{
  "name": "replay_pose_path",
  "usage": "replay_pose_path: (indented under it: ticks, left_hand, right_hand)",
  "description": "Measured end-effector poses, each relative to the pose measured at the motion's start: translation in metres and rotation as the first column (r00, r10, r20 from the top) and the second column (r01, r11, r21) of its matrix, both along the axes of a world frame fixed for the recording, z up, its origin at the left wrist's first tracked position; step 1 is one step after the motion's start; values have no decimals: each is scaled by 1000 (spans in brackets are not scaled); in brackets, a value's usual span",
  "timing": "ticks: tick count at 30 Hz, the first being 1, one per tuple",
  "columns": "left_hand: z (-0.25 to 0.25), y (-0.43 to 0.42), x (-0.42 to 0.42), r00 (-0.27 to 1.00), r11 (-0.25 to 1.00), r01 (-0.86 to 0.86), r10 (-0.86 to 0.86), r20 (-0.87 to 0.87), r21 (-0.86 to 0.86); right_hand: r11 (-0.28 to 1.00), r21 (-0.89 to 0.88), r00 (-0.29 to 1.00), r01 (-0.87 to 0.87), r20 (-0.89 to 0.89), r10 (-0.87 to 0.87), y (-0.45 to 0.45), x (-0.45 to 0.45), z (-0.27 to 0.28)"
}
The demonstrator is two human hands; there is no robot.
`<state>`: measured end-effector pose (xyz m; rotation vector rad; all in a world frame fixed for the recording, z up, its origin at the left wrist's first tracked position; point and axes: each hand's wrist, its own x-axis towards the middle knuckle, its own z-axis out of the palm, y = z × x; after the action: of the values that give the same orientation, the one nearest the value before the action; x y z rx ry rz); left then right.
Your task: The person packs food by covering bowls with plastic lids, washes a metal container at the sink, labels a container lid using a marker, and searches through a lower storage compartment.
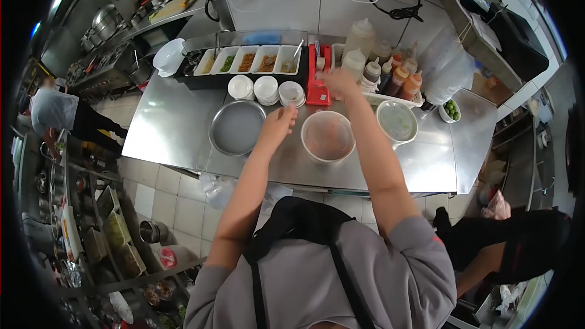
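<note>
My left hand [281, 122] is raised over the counter with its fingers curled together. It is just below a stack of small white bowls [292, 92], and whatever it may hold is hidden. My right hand [340, 83] reaches to the right side of a red tape dispenser [317, 92]; its fingers are blurred. Below and between my hands stands a white bowl with a translucent lid [328, 137], reddish food showing through. A similar lidded bowl [397, 121] with greenish contents sits to its right, and a round grey metal pan [237, 127] lies to the left.
Food trays [247, 61] line the back of the counter [164, 128]. Sauce bottles [397, 79] crowd a white basket at right, near a bowl of green limes [450, 111]. One person [58, 113] stands far left; another person's dark clothing [518, 244] shows at right.
</note>
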<state>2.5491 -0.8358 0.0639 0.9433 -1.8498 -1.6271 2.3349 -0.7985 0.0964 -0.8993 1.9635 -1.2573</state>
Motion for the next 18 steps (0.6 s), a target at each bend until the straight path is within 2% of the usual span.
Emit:
replay_pose_path:
  ticks: [1, 3, 4, 5, 7, 10, 12, 15, 18]
  left_hand:
    - [-8, -15, -14, 1000, 1000, -1, 1, 16, 18]
    - [-25, -35, -40, 998, 999, 8, -10, 67, 39]
    - [-31, -44, -55, 995, 999, 17, -20, 95, 37]
    - [-37, -51, -69, 992, 999, 27, -31, 126, 35]
    - [-48, -65, -96, 973, 996, 58, -42, 228, -64]
    - [-58, -74, -124, 939, 956, 116, -17, 344, -270]
    - [-48, -67, -129, 908, 875, 168, 42, 418, -454]
    - [-39, -59, -126, 902, 817, 235, 18, 431, -527]
    - [-35, -48, -122, 925, 813, 174, 60, 376, -556]
  right_hand:
    - [1000, -28, 984, -8, -179, 3, 25, 31, 10]
    - [991, -101, 996, -88, -7, 87, 73, 75, -6]
    - [972, -99, 965, -212, -177, 192, 89, 88, -33]
    - [949, -200, 969, -245, -67, 236, 124, 119, -11]
    - [910, -230, 894, -344, 216, 392, 159, 150, -22]
    - [931, -269, 881, -246, 339, 330, 178, 172, -15]
    - [925, -283, 875, -255, 340, 345, 180, 171, -17]
    - [918, -306, 872, -251, 341, 352, 180, 166, -24]
    - [928, -304, 876, -216, 358, 321, 180, 158, -18]
